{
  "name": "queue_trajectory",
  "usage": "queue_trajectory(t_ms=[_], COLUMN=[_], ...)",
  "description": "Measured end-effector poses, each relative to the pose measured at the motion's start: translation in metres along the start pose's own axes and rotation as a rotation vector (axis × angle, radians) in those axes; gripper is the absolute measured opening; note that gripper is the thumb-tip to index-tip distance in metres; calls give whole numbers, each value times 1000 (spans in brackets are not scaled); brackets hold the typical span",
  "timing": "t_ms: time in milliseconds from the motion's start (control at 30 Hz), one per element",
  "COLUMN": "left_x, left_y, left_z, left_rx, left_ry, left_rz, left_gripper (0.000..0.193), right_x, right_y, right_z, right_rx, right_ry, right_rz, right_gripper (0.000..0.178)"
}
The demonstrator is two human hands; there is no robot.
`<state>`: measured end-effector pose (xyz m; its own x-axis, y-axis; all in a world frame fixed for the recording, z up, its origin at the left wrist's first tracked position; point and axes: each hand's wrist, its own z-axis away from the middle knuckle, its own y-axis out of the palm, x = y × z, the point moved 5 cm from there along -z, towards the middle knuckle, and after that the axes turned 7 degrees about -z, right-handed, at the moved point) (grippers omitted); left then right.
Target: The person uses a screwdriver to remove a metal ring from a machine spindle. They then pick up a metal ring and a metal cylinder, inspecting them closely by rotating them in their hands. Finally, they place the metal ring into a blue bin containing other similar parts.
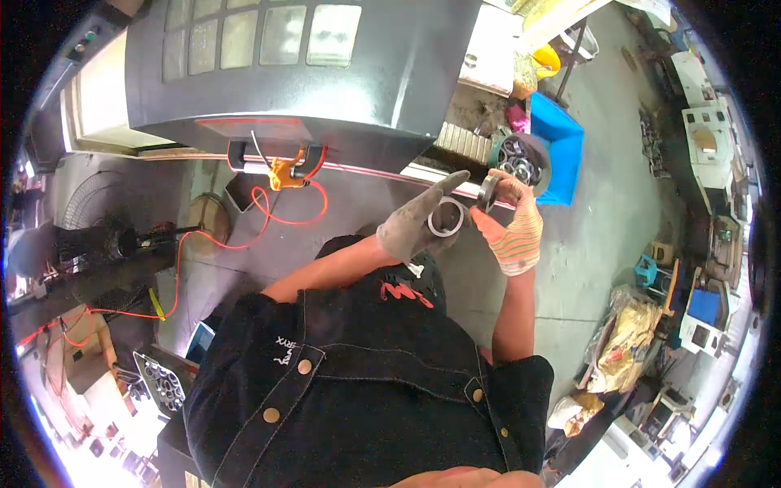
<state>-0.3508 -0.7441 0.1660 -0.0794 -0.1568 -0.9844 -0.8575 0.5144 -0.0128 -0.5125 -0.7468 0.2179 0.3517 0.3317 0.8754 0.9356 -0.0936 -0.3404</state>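
Head view: I've got the left hand (404, 231) holding a pale ring (443, 234), can't tell how tightly — the right hand (516, 228) pinches a dark ring (486, 195) just right of it, near side of the grey machine (293, 96). Probably stiff, slick, heavyish metal — I'd grip the outer rims.

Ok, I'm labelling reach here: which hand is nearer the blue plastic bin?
Right. The right hand is below and left of the blue plastic bin in the picture; the left hand is farther away, left of the right hand.
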Motion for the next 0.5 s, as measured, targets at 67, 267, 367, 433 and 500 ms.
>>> queue_trajectory(t_ms=[67,267,367,433,500], left_x=[6,11,-1,-3,-2], left_y=[0,3,-1,0,7], left_z=[10,25,22,18,9], left_rx=[-3,-8,-22,-9,13], left_ry=[-34,-136,-133,-104,8], left_rz=[-33,226,-29,-218,-351], left_gripper=[65,64,67,72,78], right_x=[9,23,39,48,60], right_y=[3,15,16,15,11], right_z=[8,18,10,3,2], right_rx=[30,40,160,269,281], right_ry=[47,63,17,-21,-31], right_rz=[102,133,274,419,420], right_gripper=[54,63,69,72,68])
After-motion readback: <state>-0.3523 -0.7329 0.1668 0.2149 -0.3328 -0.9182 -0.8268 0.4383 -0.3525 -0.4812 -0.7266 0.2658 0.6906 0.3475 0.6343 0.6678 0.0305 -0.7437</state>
